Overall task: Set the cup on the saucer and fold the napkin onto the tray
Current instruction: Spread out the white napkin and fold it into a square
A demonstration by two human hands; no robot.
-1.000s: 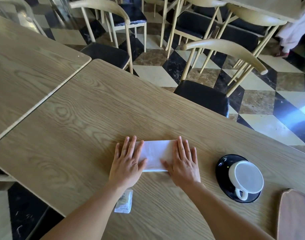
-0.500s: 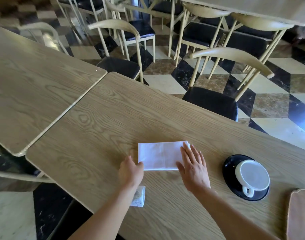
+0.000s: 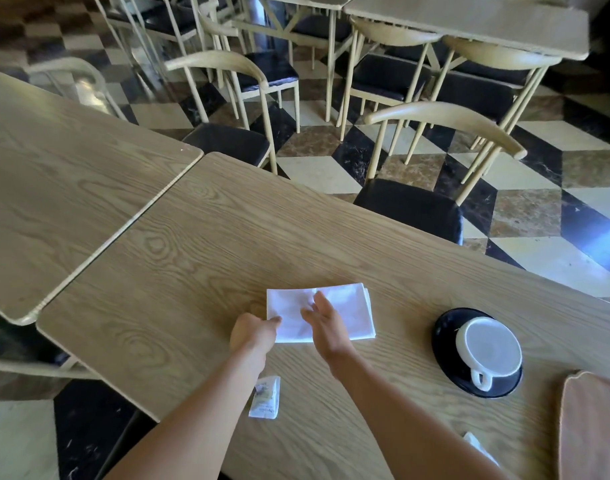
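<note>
A white napkin (image 3: 345, 310), folded into a rectangle, lies flat on the wooden table (image 3: 210, 244). My left hand (image 3: 253, 332) pinches its near left edge with curled fingers. Over the napkin's middle, my right hand (image 3: 326, 322) rests with straight fingers. To the right, a white cup (image 3: 488, 351) stands upright on a black saucer (image 3: 445, 334), its handle toward me. The corner of a brown wooden tray (image 3: 590, 427) shows at the lower right edge.
A small printed sachet (image 3: 266, 398) lies near the table's front edge under my left forearm. Another white packet (image 3: 476, 443) peeks out by my right arm. A second table (image 3: 54, 188) adjoins on the left. Chairs (image 3: 431, 168) stand along the far side.
Both hands were pressing flat on the napkin's ends. The left hand drew back to the near left edge and curled onto it, and the right hand slid left onto the napkin's middle.
</note>
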